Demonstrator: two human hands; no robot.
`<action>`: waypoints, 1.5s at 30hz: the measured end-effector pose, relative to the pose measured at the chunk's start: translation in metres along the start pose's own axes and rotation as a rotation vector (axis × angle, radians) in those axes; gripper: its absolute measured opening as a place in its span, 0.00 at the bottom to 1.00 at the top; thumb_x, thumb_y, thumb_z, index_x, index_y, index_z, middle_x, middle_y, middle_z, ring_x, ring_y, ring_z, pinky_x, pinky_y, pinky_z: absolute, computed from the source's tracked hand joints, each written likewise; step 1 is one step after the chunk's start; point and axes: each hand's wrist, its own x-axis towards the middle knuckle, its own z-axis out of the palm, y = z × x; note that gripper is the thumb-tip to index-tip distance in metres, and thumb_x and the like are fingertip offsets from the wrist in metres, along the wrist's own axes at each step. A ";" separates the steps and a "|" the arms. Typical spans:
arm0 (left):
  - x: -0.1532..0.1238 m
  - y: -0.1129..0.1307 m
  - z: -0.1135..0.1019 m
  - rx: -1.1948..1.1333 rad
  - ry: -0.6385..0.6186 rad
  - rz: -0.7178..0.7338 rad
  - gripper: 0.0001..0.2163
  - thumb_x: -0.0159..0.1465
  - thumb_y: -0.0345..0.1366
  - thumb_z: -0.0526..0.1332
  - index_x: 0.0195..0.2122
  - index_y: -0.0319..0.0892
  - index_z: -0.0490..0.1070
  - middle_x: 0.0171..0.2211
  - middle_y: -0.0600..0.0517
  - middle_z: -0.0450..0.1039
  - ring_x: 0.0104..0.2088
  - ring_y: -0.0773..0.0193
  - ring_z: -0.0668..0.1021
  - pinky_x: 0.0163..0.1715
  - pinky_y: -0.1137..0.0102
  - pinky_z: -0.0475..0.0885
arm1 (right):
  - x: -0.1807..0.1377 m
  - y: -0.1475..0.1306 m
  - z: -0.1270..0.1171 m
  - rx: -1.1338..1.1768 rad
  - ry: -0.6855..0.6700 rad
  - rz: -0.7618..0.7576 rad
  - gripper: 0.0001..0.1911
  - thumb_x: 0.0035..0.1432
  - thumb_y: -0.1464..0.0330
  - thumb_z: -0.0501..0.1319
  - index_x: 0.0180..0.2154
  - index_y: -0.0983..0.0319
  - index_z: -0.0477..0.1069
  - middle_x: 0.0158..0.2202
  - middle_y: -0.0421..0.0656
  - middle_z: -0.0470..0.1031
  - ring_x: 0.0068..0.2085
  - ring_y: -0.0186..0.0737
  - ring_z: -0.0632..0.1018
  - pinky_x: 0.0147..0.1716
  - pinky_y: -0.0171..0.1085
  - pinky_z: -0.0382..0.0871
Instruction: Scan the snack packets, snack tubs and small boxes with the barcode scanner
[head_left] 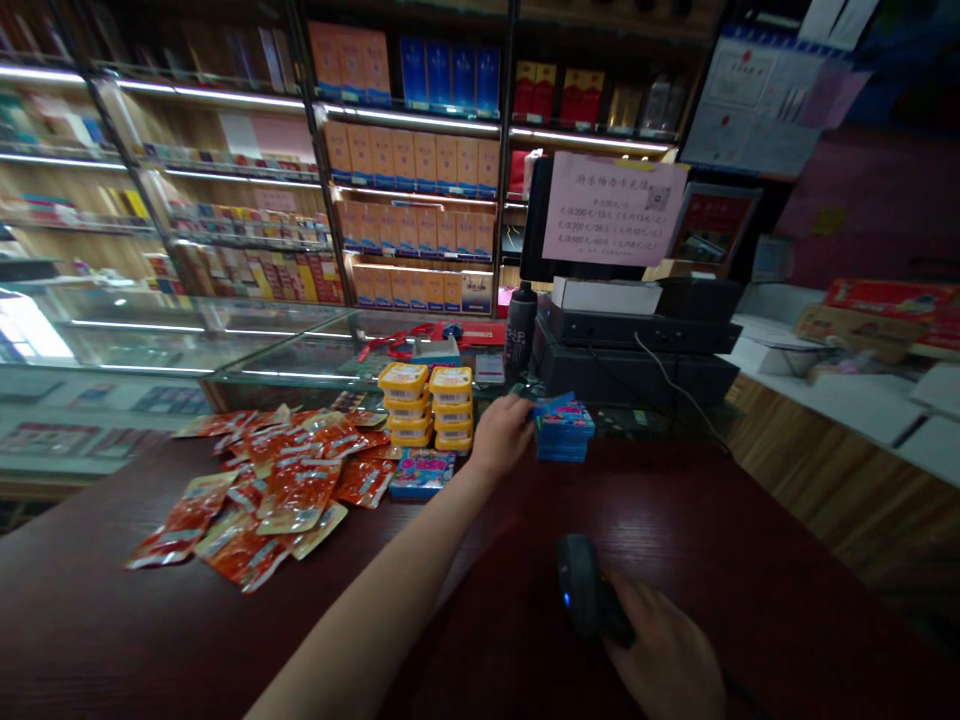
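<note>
My left hand [504, 435] reaches over the dark red counter [660, 520] with its fingers closed on the edge of a blue box [555, 404]. That box is tilted above a short stack of similar blue boxes [564, 445]. My right hand [666, 648] is wrapped round the handle of a black barcode scanner [580, 585] showing a small blue light. Left of my left hand lies another blue box with pink print [422, 473]. Behind it stand two stacks of yellow tubs [405, 408]. A pile of orange-red snack packets [300, 490] spreads over the counter's left side.
A dark bottle [520, 328] stands beside a monitor with a pink paper sign [611, 212]. Below that sits black till equipment [637, 365] with a pale cable. A glass display case [285, 350] borders the counter's far side, with stocked shelves [420, 190] behind.
</note>
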 end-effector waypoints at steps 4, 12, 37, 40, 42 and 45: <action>0.026 0.022 0.024 0.248 -0.236 0.178 0.07 0.63 0.31 0.56 0.35 0.44 0.73 0.37 0.45 0.72 0.42 0.57 0.70 0.38 0.66 0.65 | -0.002 0.006 0.004 -0.011 -0.018 -0.037 0.22 0.54 0.73 0.55 0.52 0.56 0.63 0.41 0.39 0.78 0.39 0.38 0.79 0.39 0.35 0.70; 0.016 0.018 0.059 0.198 -0.108 0.017 0.11 0.53 0.40 0.68 0.36 0.43 0.76 0.43 0.44 0.69 0.46 0.51 0.68 0.42 0.60 0.65 | -0.005 0.010 0.008 -0.058 -0.043 -0.045 0.24 0.53 0.71 0.57 0.53 0.57 0.62 0.43 0.41 0.78 0.40 0.39 0.79 0.38 0.36 0.71; -0.026 0.001 0.044 -0.036 -0.043 -0.200 0.12 0.59 0.29 0.59 0.43 0.42 0.75 0.40 0.47 0.71 0.43 0.59 0.72 0.45 0.66 0.67 | -0.003 0.000 -0.002 -0.039 -0.076 0.022 0.21 0.55 0.72 0.55 0.52 0.58 0.64 0.41 0.41 0.78 0.40 0.40 0.79 0.38 0.39 0.69; -0.053 0.002 0.023 0.088 -0.109 -0.217 0.10 0.60 0.31 0.58 0.42 0.44 0.75 0.43 0.48 0.71 0.45 0.58 0.71 0.47 0.64 0.66 | -0.004 0.001 -0.002 -0.049 -0.062 0.008 0.19 0.56 0.70 0.56 0.51 0.57 0.65 0.41 0.42 0.78 0.39 0.41 0.79 0.37 0.38 0.70; -0.070 -0.001 0.008 0.206 -0.144 -0.269 0.11 0.60 0.33 0.59 0.43 0.45 0.74 0.45 0.47 0.70 0.47 0.56 0.70 0.49 0.61 0.65 | -0.004 0.001 -0.003 -0.052 -0.041 -0.011 0.19 0.55 0.70 0.56 0.50 0.57 0.65 0.41 0.41 0.78 0.39 0.40 0.79 0.37 0.38 0.70; -0.091 -0.009 -0.008 0.426 -0.150 -0.396 0.15 0.59 0.34 0.60 0.48 0.43 0.72 0.51 0.43 0.68 0.54 0.50 0.67 0.56 0.55 0.59 | -0.005 0.001 -0.004 -0.049 -0.033 -0.008 0.18 0.56 0.70 0.55 0.50 0.57 0.65 0.41 0.39 0.78 0.39 0.39 0.79 0.39 0.37 0.70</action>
